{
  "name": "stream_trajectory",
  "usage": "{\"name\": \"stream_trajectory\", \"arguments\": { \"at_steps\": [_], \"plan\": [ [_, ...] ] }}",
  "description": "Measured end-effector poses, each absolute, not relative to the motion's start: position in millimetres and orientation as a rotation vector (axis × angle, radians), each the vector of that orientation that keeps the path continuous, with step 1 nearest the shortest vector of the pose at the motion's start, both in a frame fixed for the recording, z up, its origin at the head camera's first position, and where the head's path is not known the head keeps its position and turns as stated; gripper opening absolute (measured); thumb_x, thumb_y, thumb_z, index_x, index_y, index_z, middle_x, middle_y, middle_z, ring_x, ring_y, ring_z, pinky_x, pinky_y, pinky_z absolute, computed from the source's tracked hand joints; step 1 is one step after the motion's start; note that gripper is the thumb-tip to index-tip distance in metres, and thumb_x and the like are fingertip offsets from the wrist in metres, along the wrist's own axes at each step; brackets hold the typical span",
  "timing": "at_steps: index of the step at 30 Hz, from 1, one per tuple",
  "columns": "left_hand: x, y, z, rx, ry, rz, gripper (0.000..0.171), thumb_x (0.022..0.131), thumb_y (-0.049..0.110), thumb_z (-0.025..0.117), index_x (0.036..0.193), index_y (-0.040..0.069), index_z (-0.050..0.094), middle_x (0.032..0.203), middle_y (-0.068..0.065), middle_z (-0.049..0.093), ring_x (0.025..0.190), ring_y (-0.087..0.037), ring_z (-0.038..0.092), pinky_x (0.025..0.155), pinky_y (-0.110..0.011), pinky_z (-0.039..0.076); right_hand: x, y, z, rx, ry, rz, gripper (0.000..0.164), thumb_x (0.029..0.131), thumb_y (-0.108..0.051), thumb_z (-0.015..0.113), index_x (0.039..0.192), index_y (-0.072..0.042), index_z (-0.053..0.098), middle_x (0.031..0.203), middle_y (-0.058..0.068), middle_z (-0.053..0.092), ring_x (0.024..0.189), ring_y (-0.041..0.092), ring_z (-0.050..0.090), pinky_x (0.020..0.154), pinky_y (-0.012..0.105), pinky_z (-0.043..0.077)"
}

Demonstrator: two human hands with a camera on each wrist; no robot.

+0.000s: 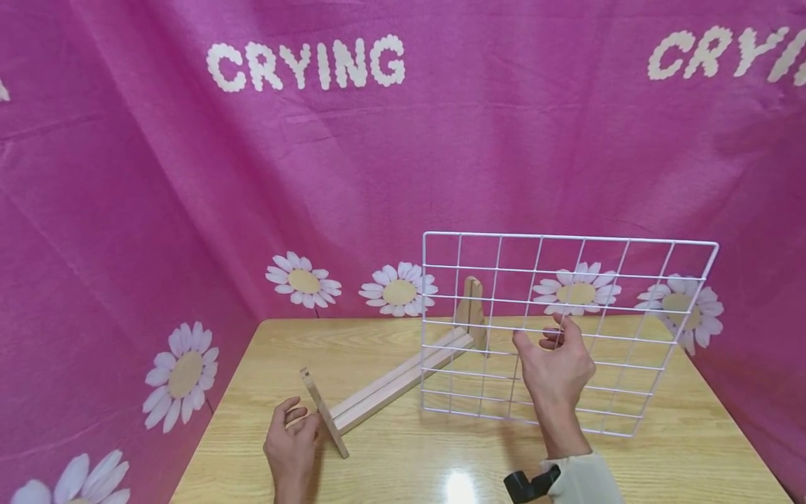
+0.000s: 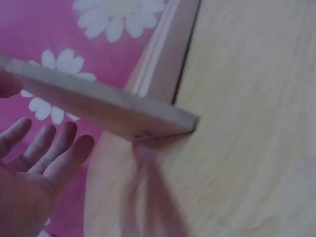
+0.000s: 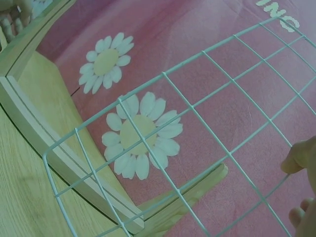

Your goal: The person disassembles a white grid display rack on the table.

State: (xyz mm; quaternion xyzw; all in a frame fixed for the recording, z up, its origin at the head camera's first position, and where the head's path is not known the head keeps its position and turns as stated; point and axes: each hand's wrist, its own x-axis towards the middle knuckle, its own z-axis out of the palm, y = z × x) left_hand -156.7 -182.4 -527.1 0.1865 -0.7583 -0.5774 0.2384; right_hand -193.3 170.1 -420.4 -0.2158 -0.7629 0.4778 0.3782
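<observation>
Right hand (image 1: pixel 557 364) grips the white wire grid (image 1: pixel 576 272) near its middle, presumably for balance, holding it near-upright beside the wooden stand (image 1: pixel 401 379) on the table (image 1: pixel 686 427); left hand (image 1: pixel 290 444), fingers loosely parted, sits by the near end panel (image 1: pixel 324 413), perhaps to steady it.

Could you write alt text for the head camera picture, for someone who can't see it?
A person's right hand holds a white wire grid above a wooden table; the left hand is beside a wooden stand. Behind hangs pink cloth with daisies and the word CRYING.
</observation>
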Motion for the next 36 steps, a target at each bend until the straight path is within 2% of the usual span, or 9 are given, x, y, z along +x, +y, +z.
{"name": "stream_trajectory", "arguments": {
  "at_steps": [2,7,14,27,31,36],
  "plan": [
    [-158.9,-188.6,-524.1,0.482,-2.109,-1.585,0.037,0.081,0.003,0.066,0.119,-0.001,0.063,0.104,-0.024,0.066,0.077,-0.006,0.067,0.06,-0.024,0.055,-192.8,171.0,-420.2,-0.554,-1.948,1.216,0.054,0.071,-0.014,0.08,0.122,-0.003,0.065,0.095,0.013,0.07,0.081,0.028,0.067,0.071,0.037,0.045],
    [-164.7,-204.7,-515.5,0.409,-2.267,-1.529,0.037,0.085,0.003,0.066,0.122,0.0,0.062,0.11,-0.022,0.066,0.089,-0.019,0.07,0.067,-0.018,0.051,-191.4,173.1,-420.6,-0.545,-1.95,1.211,0.054,0.071,-0.014,0.081,0.122,-0.002,0.066,0.095,0.014,0.07,0.081,0.029,0.068,0.072,0.038,0.044],
    [-174.4,-220.6,-507.2,0.213,-2.377,-1.58,0.036,0.085,-0.001,0.069,0.121,-0.002,0.063,0.113,-0.021,0.066,0.096,-0.023,0.069,0.076,-0.017,0.051,-190.0,177.4,-422.0,-0.572,-1.965,1.203,0.056,0.073,-0.017,0.081,0.125,-0.001,0.064,0.095,0.017,0.069,0.082,0.031,0.068,0.071,0.039,0.045],
    [-184.5,-226.8,-501.8,-0.006,-2.374,-1.583,0.037,0.081,-0.01,0.071,0.117,0.001,0.066,0.106,-0.013,0.068,0.091,-0.013,0.068,0.079,-0.024,0.053,-188.3,182.2,-424.1,-0.583,-1.979,1.19,0.057,0.073,-0.016,0.081,0.125,0.0,0.063,0.096,0.017,0.069,0.083,0.03,0.067,0.07,0.041,0.047],
    [-187.0,-227.6,-501.8,-0.071,-2.358,-1.589,0.04,0.081,-0.013,0.07,0.119,-0.001,0.065,0.106,-0.014,0.068,0.092,-0.013,0.067,0.087,-0.026,0.052,-187.9,184.0,-424.9,-0.578,-1.983,1.186,0.058,0.074,-0.016,0.081,0.126,0.001,0.063,0.097,0.017,0.068,0.084,0.03,0.067,0.07,0.041,0.047],
    [-190.1,-228.5,-501.2,-0.14,-2.35,-1.573,0.043,0.079,-0.015,0.07,0.119,-0.003,0.064,0.108,-0.017,0.068,0.094,-0.01,0.065,0.091,-0.024,0.049,-187.5,185.9,-427.4,-0.578,-1.989,1.188,0.059,0.073,-0.015,0.082,0.126,0.001,0.062,0.098,0.018,0.068,0.084,0.029,0.066,0.07,0.041,0.047]
  ]
}}
